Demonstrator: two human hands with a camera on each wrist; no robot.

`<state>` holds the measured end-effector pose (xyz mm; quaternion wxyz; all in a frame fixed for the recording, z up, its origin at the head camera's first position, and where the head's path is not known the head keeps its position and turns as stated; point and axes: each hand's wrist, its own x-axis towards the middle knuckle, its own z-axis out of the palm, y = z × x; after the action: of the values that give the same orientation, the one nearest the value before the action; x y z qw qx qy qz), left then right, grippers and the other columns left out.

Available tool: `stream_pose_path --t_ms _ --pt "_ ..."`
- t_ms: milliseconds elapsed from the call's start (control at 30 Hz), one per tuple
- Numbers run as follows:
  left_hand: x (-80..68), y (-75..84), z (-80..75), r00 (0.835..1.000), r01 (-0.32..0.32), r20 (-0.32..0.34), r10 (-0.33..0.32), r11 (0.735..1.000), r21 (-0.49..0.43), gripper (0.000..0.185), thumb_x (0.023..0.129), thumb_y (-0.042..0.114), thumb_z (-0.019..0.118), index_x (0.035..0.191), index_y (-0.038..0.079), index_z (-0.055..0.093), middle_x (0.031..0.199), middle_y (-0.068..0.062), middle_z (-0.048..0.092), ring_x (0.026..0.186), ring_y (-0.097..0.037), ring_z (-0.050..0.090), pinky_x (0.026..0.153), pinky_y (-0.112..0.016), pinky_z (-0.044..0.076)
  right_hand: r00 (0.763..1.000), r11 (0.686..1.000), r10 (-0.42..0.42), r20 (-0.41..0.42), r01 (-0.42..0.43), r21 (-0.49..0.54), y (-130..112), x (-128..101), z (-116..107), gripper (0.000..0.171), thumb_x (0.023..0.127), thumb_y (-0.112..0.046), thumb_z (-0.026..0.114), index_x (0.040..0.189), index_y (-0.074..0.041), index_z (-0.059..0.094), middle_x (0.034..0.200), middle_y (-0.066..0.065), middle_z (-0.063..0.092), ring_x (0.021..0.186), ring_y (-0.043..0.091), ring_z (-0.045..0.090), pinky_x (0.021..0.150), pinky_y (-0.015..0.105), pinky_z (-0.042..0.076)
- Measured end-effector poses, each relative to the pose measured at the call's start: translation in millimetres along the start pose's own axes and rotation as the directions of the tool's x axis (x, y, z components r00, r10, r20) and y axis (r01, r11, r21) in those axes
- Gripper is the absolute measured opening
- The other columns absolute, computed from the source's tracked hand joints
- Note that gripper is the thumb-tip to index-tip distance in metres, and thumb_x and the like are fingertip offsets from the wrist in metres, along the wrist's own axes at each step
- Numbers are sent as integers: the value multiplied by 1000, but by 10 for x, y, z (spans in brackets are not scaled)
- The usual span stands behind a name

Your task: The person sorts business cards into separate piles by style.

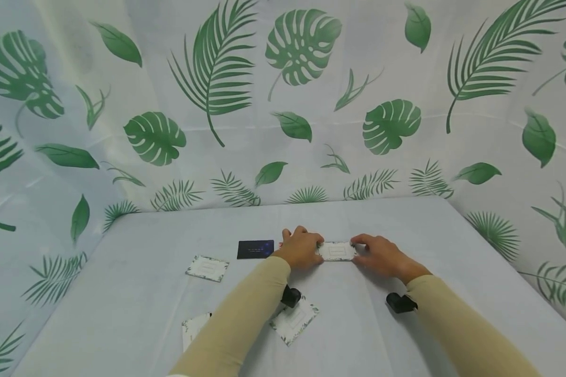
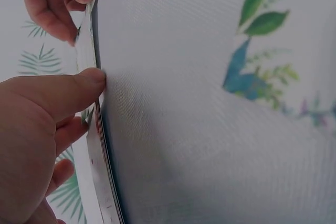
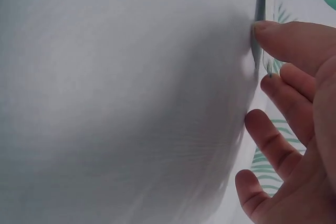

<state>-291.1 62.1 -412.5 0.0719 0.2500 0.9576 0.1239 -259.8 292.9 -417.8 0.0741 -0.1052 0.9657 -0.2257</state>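
A white card [image 1: 337, 251] with a leafy printed border lies at the table's far side, between the two hands. My left hand [image 1: 301, 249] pinches its left end, thumb at the near corner and index finger at the far one. Opposite, my right hand [image 1: 381, 255] holds the right end the same way. Seen edge-on in the left wrist view, the card [image 2: 86, 51] runs up from the left thumb to the other hand's fingers. In the right wrist view the lower fingers [image 3: 273, 140] spread loosely away from the card. Part of the left end is hidden by the fingers.
Left of the left hand lies a dark blue card [image 1: 256, 250]; something red beside it is mostly hidden. More leafy white cards lie around: one further left [image 1: 207, 268], one under the left wrist [image 1: 296, 320], one partly covered by the left sleeve [image 1: 193, 329]. Leaf-printed curtains [image 1: 245, 131] border the table.
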Motion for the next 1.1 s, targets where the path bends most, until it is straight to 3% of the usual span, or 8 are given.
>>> stream_pose_path --t_ms 467,700,1100 --pt "-28 -1 -35 1000 -1 -2 1 1000 1 52 90 39 75 138 23 62 129 10 64 130 -21 41 94 -47 26 1000 1000 8 10 -8 0 -23 33 -8 54 93 -20 70 139 1 53 136 26 55 122 43 53 100 59 40" --pt "-124 12 -50 1000 -28 -4 29 999 18 55 89 42 76 138 24 61 130 12 63 131 -20 41 94 -50 26 998 999 49 25 -50 15 -134 -7 -40 59 91 -22 70 143 -1 50 138 27 52 121 44 52 97 58 42" --pt "-420 -100 -181 999 -34 0 34 997 -63 59 88 45 76 140 26 59 133 6 60 132 -19 38 99 -51 24 995 994 -94 18 92 61 -404 -137 -40 61 88 -23 76 142 -5 53 123 21 60 110 36 56 87 52 47"
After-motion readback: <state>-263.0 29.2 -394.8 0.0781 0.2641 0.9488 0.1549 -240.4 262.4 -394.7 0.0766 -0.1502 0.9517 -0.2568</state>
